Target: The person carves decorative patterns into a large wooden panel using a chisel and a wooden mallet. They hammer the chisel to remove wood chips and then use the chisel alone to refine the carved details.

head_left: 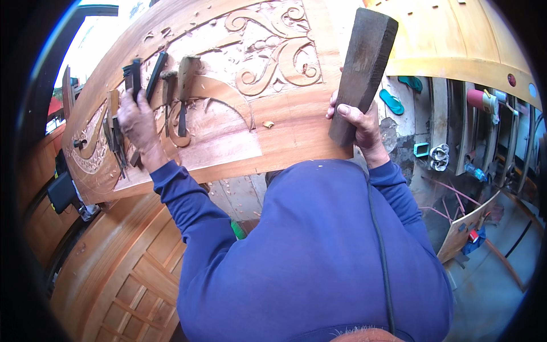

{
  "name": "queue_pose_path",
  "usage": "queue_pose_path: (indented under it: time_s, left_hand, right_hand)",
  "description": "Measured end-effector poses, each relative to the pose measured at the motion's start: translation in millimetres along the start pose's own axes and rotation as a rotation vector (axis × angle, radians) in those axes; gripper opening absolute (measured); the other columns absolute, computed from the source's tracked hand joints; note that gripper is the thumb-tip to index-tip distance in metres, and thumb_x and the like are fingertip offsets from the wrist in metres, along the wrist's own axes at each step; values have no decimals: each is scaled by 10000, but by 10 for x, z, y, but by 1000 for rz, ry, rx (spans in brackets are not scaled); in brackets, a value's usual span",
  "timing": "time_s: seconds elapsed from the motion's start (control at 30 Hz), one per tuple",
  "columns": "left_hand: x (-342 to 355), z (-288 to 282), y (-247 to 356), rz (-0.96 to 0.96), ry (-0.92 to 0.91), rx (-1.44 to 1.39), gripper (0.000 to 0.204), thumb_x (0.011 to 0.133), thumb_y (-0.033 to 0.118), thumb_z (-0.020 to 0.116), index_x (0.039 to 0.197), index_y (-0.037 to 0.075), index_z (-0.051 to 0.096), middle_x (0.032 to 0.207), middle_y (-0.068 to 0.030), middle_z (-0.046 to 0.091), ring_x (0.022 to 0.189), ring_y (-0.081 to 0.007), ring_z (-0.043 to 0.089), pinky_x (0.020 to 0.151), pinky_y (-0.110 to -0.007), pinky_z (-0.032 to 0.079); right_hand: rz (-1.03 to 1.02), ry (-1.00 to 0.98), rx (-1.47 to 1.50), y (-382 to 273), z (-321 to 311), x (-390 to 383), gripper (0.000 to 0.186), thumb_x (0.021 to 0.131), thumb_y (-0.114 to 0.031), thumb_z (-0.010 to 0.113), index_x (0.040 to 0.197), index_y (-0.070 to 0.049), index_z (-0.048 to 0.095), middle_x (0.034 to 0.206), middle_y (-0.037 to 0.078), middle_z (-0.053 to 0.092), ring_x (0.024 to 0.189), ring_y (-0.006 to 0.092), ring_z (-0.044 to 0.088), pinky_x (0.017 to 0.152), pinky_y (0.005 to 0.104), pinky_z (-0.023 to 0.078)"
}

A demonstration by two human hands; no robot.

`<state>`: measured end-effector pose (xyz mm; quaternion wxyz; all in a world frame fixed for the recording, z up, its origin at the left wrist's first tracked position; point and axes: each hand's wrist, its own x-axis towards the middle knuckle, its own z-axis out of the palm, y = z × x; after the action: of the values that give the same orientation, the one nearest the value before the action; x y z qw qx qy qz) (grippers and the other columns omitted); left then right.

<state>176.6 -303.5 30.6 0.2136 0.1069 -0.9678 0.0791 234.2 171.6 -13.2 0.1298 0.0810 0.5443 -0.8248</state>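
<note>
1. Wooden mallet block (pixel 362 68): dark, squared, worn. It's upright and tilted a bit, raised over the right edge of the carved panel (pixel 285 122), clear of the wood
2. Right hand (pixel 356 122): fingers wrapped tight round the block's lower end, thumb across the front
3. Left hand (pixel 135 122): back of hand faces up, over the row of chisels (pixel 171 91) lying on the panel's left part. Fingers bent down among the handles and touching them; can't tell whether they've closed on one, since the knuckles hide it
4. Carved panel: reddish wood w/ scrollwork (pixel 276 51) cut in the upper middle, a smoother curved band lower left, and chips (pixel 268 123) scattered on it. It serves as the tabletop here and sits just in front of the blue-sleeved torso
5. Around: panelled door leaf (pixel 131 279) on the floor lower left, a black box (pixel 61 191) by the panel's left end, sandals (pixel 392 102) and bottles on the floor at right, planks leaning there
6. Risks, as I judge them:
   - chisels lie loose and close together, edges mixed; a blind grab could nick a finger or knock one off the panel
   - block held high one-handed; if the grip slackens it could drop onto finished scrollwork and dent it
   - loose chips under a tool could make it skid
</note>
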Motion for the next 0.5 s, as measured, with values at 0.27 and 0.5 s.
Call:
queue_pose_path:
  time_s: [0.27,0.5]
  left_hand:
    - [388,-524,1502,-146,35,-1582,398,972,199,540,1293,-38,550,877,-122,665,650,-153,615,542,-252,539]
    - [694,-243,2631,-178,-169,-2114,343,1031,377,586,1102,41,582,759,-35,540,573,-128,516,451,-255,398]
  right_hand:
    - [-15,68,-88,-329,-210,-252,260,828,-97,739,1037,45,679,888,102,707,824,191,705,781,330,572]
    - [-32,159,-171,-388,-519,-437,330,789,-152,774,1035,43,673,886,106,698,822,196,698,781,342,565]
